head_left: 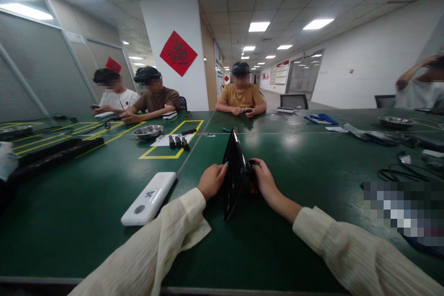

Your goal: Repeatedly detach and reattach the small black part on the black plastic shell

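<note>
A thin, glossy black tablet-like panel (235, 175) stands nearly edge-on to me above the green table (277, 249). My left hand (212, 180) grips its left side, the thumb against the panel's face and the other fingers partly hidden. On the other side, my right hand (265, 182) is closed around a dark part (250, 169) that juts from the panel. The shape of that part is mostly covered by the fingers. Left of my left hand lies a white power bank (150, 199) marked 26.
Beyond the panel are a metal bowl (148, 132) and several small black parts (178, 142) within yellow tape. Black cables (409, 171) and a blurred-out item (402, 208) lie at right. A person in a mustard shirt (241, 97) sits opposite; others sit left and right.
</note>
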### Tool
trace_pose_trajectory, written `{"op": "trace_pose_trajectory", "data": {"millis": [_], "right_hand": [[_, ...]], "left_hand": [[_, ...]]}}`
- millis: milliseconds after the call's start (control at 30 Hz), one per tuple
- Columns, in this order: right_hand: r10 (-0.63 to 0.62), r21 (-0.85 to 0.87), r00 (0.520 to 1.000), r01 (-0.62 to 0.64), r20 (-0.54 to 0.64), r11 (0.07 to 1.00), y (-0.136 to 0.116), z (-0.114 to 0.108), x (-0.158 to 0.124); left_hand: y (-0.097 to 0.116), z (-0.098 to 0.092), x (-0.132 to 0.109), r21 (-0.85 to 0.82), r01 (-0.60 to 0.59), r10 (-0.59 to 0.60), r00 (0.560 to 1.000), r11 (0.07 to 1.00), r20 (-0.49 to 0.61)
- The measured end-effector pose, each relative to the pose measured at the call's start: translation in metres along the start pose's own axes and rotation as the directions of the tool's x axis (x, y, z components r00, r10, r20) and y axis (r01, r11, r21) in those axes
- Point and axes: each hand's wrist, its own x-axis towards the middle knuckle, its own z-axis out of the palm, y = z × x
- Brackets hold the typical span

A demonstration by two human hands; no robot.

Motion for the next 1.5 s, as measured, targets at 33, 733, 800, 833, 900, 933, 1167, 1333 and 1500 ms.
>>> {"op": "trace_pose_trajectory", "data": {"millis": [33,733,800,833,900,933,1167,1333,1500], "right_hand": [[-0.002,-0.002,1.0,0.002,0.0,1.0,0.0003,0.0,0.0],[0.012,0.0,1.0,-0.012,0.011,1.0,-0.0001,-0.0003,0.0001],[0.018,0.003,1.0,-0.018,0.004,1.0,-0.001,0.0,-0.0004],[0.021,0.006,1.0,-0.021,-0.001,1.0,-0.0012,0.0002,-0.0006],[0.018,0.008,1.0,-0.018,-0.006,1.0,-0.0011,0.0002,-0.0005],[0.013,0.008,1.0,-0.013,-0.003,1.0,-0.0007,0.0001,-0.0004],[0.015,0.008,1.0,-0.015,0.005,1.0,0.0007,-0.0008,0.0002],[0.016,0.009,1.0,-0.016,0.004,1.0,-0.0016,-0.0005,-0.0009],[0.022,0.003,1.0,-0.022,-0.003,1.0,-0.0005,-0.0006,-0.0002]], "left_hand": [[-0.0007,0.0006,0.0002,-0.017,0.002,-0.002,1.0,1.0,-0.003],[0.004,-0.0027,-0.003,-0.054,0.027,-0.029,0.999,0.998,-0.039],[0.0042,-0.0028,-0.003,-0.054,0.027,-0.029,0.999,0.998,-0.036],[0.0043,-0.0028,-0.003,-0.053,0.03,-0.031,0.999,0.998,-0.034],[0.0046,-0.0031,-0.0031,-0.047,0.033,-0.034,0.999,0.998,-0.03],[0.0048,-0.0033,-0.0031,-0.044,0.032,-0.033,0.999,0.999,-0.027],[0.0071,-0.0056,-0.0036,-0.033,0.03,-0.031,0.999,0.999,-0.015],[0.0055,-0.0038,-0.0036,-0.029,0.026,-0.027,0.999,0.999,-0.028],[0.0027,-0.0021,-0.0028,-0.079,0.001,-0.003,1.0,0.997,-0.017]]}}
